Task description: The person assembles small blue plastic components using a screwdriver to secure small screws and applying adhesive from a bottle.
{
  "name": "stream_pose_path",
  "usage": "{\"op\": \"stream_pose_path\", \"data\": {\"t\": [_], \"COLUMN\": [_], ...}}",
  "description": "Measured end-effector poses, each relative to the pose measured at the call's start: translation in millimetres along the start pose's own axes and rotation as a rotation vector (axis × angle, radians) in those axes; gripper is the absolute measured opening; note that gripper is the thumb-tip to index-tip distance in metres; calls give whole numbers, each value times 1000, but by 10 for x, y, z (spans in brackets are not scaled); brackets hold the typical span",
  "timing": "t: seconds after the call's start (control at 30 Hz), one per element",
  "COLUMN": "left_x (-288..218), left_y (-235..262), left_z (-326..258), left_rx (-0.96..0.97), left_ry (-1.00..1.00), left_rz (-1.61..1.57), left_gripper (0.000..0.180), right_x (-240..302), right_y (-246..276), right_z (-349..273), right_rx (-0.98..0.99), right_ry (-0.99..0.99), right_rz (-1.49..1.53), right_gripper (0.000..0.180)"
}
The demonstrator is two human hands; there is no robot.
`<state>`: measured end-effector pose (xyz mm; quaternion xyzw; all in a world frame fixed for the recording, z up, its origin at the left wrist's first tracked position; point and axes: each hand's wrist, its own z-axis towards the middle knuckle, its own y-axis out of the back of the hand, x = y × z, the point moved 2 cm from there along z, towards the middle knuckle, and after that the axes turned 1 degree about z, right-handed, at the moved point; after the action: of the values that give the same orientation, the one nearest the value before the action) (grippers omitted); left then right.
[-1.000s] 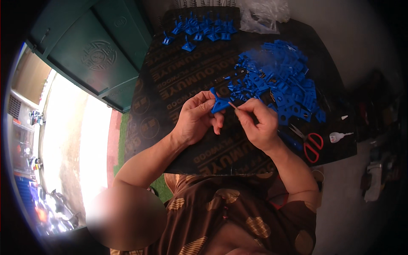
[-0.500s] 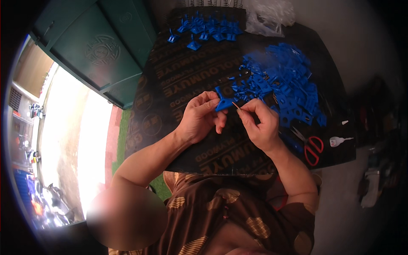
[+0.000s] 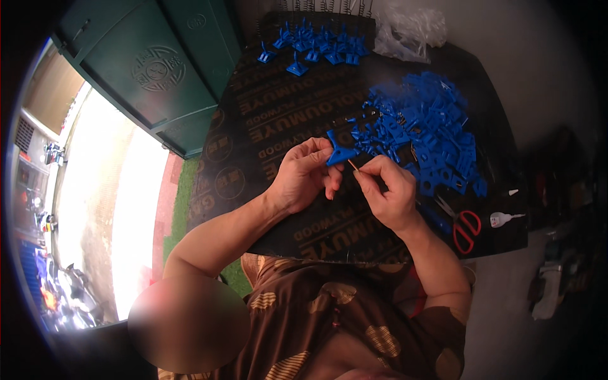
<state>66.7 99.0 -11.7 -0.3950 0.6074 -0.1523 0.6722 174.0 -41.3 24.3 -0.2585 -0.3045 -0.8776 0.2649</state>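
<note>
— Which step is in hand?

— Fitting, by the look of it. The left hand holds a small blue plastic bracket with a triangular face just above the near middle of the dark printed plywood board, thumb and fingertips pinching its left edge. The right hand pinches a thin, pale pin-like piece between thumb and forefinger, with the other fingers curled under.

— Do the two pieces touch?

— The pin's tip sits right at the bracket's lower right corner — touching or just short of it, I cannot tell.

— Which way does the bracket point?

— Its narrow end points up and slightly left, away from the person, and its wide base faces the right hand. The long axis runs roughly from that base up toward the far edge of the board. The pin lies slanted, from the right fingers up-left to the bracket.

— What does the next move call for?

— I judge a fine, steady push along the pin's own line, with the left hand bracing the bracket so it does not twist.

— And nearby?

— A loose heap of like blue brackets to the right, a row of standing blue pieces at the far edge, and red-handled scissors near the right wrist.
</note>
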Motion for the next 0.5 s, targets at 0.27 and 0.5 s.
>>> {"op": "stream_pose_path", "data": {"t": [0.27,0.5], "left_x": [-8,-4], "left_y": [-18,-13], "left_z": [-9,-16], "left_rx": [29,42], "left_ry": [19,36], "left_rz": [-9,2], "left_gripper": [13,13], "right_x": [-39,-34], "right_y": [-6,-15], "right_z": [-28,-34], "right_rx": [-81,-31], "right_ry": [-57,-100], "right_rz": [47,64], "right_gripper": [9,7]}}
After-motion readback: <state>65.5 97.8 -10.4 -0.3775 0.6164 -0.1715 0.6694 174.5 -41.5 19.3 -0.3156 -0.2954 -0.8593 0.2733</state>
